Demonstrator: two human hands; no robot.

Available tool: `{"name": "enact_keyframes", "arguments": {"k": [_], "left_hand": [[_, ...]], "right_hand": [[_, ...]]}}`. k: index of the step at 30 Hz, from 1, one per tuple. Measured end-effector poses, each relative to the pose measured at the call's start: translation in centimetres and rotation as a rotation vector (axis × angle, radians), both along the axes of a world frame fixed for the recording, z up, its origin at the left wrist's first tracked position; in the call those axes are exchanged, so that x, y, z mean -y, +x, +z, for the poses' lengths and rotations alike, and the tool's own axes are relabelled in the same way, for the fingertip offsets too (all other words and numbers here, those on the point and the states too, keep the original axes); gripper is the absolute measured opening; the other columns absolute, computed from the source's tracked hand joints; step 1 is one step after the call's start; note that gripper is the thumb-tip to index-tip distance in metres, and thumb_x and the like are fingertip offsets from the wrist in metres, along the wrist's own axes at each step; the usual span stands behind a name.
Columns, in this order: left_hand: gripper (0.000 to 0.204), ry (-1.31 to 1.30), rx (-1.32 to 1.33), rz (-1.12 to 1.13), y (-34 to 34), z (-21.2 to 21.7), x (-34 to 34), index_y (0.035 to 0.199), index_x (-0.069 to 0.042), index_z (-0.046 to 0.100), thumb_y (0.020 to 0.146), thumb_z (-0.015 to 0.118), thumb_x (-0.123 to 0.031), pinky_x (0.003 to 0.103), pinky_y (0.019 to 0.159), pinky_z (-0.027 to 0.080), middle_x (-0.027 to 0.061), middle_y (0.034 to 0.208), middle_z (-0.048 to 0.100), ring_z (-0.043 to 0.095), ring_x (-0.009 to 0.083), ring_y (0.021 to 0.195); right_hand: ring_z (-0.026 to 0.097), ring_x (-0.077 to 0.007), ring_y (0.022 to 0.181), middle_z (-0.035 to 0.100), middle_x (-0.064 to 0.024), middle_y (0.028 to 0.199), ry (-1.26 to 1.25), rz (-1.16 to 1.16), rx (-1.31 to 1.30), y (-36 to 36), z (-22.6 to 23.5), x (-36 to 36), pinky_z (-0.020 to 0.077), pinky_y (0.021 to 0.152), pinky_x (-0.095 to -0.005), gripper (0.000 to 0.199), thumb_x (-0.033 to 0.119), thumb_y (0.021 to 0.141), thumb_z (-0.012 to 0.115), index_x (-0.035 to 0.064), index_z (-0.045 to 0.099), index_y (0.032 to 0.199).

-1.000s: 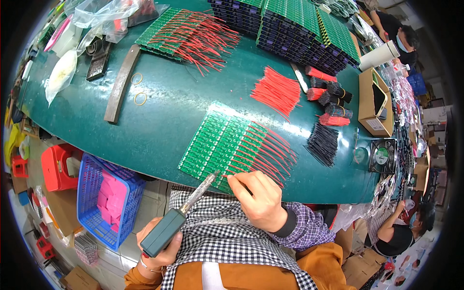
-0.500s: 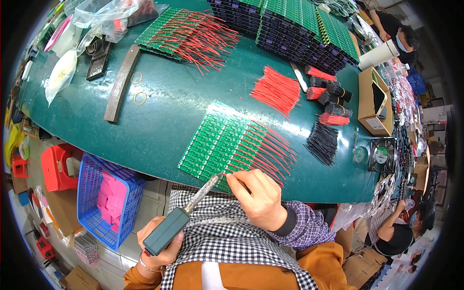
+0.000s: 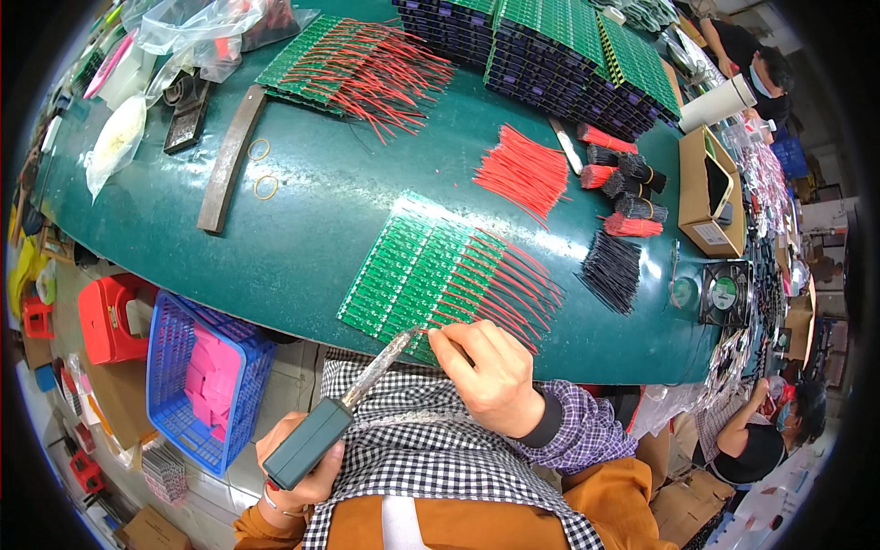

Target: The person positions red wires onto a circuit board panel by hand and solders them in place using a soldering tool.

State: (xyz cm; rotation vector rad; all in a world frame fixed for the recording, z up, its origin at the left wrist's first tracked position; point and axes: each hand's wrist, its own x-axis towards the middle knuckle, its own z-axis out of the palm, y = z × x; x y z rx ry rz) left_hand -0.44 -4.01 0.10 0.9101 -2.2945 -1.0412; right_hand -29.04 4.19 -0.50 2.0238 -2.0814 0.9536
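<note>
While left hand (image 3: 302, 458) grips soldering iron (image 3: 344, 408), tip touches circuit boards (image 3: 412, 275).

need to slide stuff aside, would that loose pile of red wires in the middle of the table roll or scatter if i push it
The red wire pile would probably scatter: the strands lie loose and fanned, unlike the banded bundles beside it. They look thin and light, so likely floppy, and the green table looks smooth, so they would slide.

soldering iron (image 3: 339, 412): 1 | blue basket (image 3: 174, 367): 1 | red stool (image 3: 110, 316): 1 | rubber bands (image 3: 266, 187): 2 | small fan (image 3: 724, 293): 1 | cardboard box (image 3: 701, 206): 1 | loose red wire pile (image 3: 524, 170): 1
</note>
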Motion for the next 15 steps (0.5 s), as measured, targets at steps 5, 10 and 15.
{"name": "enact_keyframes", "arguments": {"k": [5,10,15], "left_hand": [[0.028,-0.078,0.045,-0.057,0.5,-0.4,0.1,0.097,0.004,0.077,0.071,0.081,-0.006,0.039,0.065,0.058,0.0160,0.087,0.072,0.072,0.0325,0.072],[0.028,0.000,0.041,-0.012,1.2,-1.0,-0.7,0.097,0.005,0.077,0.071,0.081,-0.007,0.040,0.068,0.060,0.0178,0.090,0.074,0.074,0.0336,0.076],[0.030,0.107,0.043,0.054,2.1,-1.6,-1.3,0.098,0.005,0.077,0.071,0.081,-0.007,0.041,0.071,0.062,0.0199,0.093,0.075,0.076,0.0350,0.078]], "right_hand": [[0.066,-0.0220,0.077,0.070,-0.0088,0.095,0.006,-0.005,-0.004,0.1,0.0,-0.1,0.0542,0.064,-0.0333,0.033,0.003,0.072,0.074,-0.0013,0.075,0.105],[0.068,-0.0223,0.080,0.071,-0.0080,0.095,-0.009,-0.016,-0.015,0.2,-0.2,0.0,0.0536,0.065,-0.0336,0.033,0.003,0.071,0.074,-0.0005,0.075,0.104],[0.069,-0.0218,0.081,0.071,-0.0067,0.093,-0.075,-0.034,-0.025,0.6,0.6,-0.5,0.0528,0.066,-0.0334,0.031,0.001,0.072,0.076,0.0003,0.076,0.102]]}}
